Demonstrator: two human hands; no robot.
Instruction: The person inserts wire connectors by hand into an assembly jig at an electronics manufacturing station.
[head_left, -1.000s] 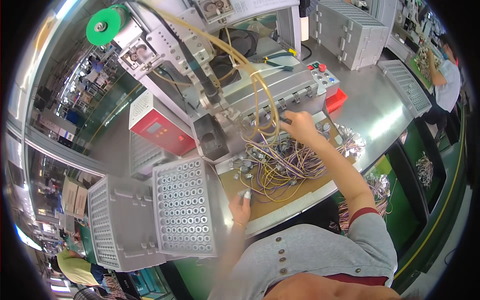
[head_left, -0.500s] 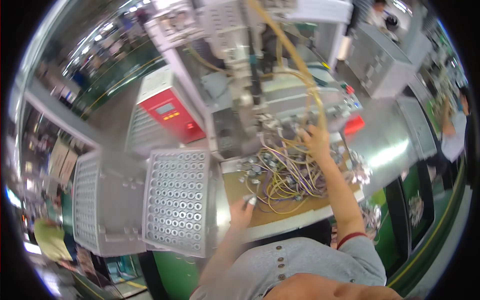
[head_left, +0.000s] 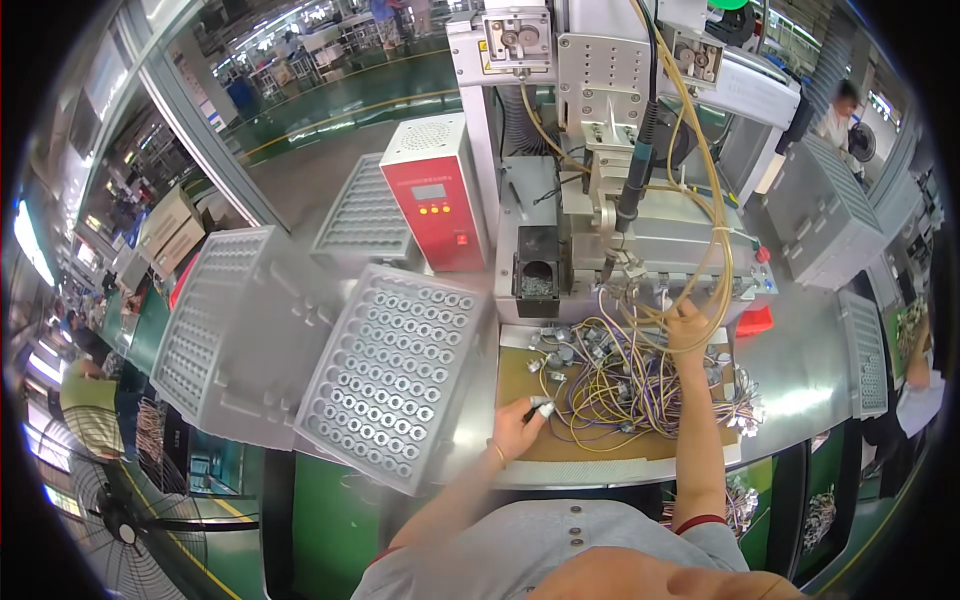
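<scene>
My left hand (head_left: pixel 517 428) is at the left edge of a brown board, its fingers drawn together. White coverings show on the fingertips, with a small dark thing beside them that I cannot make out. A tangle of yellow, purple and white wires (head_left: pixel 640 395) with small metal parts lies on the brown board (head_left: pixel 522 440). Over the far side of that pile, my right hand (head_left: pixel 686 328) reaches to the front of the soldering machine (head_left: pixel 640 250). Its fingers are bent at the fixture behind yellow tubes (head_left: pixel 722 240); what they pinch is hidden.
A grey tray of round metal parts (head_left: pixel 390 375) stands left of the board, with more trays (head_left: pixel 215 330) beyond it. Behind them is a red and white control box (head_left: pixel 440 205). A red bin (head_left: pixel 755 321) sits right of the machine. Other people work farther off.
The whole view has swung, so the machine and trays appear farther right and sharper. My left hand stays by the board's left side, and my right hand stays at the machine's front.
</scene>
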